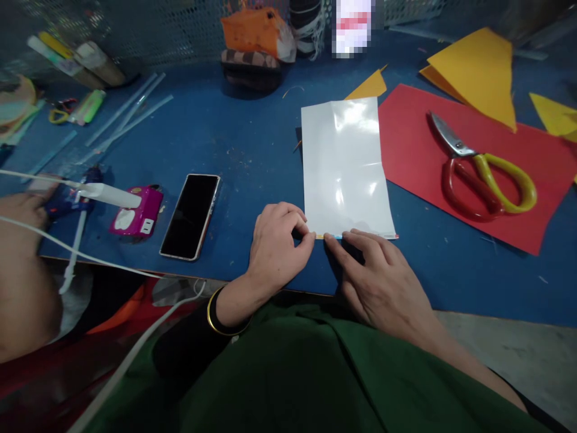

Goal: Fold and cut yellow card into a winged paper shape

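A glossy white sheet of paper (340, 162) lies on the blue table with faint creases across it. Its near edge is turned up in a narrow fold, where a thin coloured strip shows. At the near left corner, my left hand (282, 246) pinches this edge between thumb and fingers. My right hand (383, 276) grips the same edge farther right, index finger on the fold and the other fingers bent; its thumb is mostly hidden. To the right, scissors (480, 171) with one red and one yellow handle rest on a red sheet (415, 141).
A phone (190, 216) and a magenta power adapter (139, 210) with white cables sit to the left. Beyond them, another person's hand (24, 210) is near a blue glue gun (67, 201). Orange-yellow paper (480, 72), clear sticks (130, 114) and an orange pouch (250, 30) lie farther back.
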{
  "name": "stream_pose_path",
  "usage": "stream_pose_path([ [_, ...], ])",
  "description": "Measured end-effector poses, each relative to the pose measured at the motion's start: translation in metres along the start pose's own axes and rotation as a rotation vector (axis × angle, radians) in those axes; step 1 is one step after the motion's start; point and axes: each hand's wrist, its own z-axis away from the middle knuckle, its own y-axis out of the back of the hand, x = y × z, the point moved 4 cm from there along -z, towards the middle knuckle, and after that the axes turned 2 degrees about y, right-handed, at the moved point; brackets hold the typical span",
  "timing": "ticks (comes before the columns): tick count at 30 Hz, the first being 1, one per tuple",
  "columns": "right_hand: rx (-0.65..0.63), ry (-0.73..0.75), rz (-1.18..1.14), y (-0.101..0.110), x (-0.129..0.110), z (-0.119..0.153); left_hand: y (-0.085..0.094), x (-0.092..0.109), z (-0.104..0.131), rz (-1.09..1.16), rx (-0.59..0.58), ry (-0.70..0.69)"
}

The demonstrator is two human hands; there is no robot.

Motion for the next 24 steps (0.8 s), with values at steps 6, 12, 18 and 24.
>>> stream_pose_path([
  [6,0.008,-0.015,0.009,0.0,-0.002,-0.001,0.001,-0.004,0.001,-0.016,0.016,-0.019],
  [12,0.033,-0.026,0.021,0.0,-0.004,-0.002,0.007,0.002,0.011,-0.204,0.097,-0.069],
  [18,0.059,-0.029,0.044,0.0,-0.005,-0.003,-0.002,0.023,0.044,-0.357,0.079,-0.469],
  [24,0.085,-0.05,0.079,0.001,-0.008,0.002,-0.01,0.024,0.053,-0.483,0.039,-0.498],
])
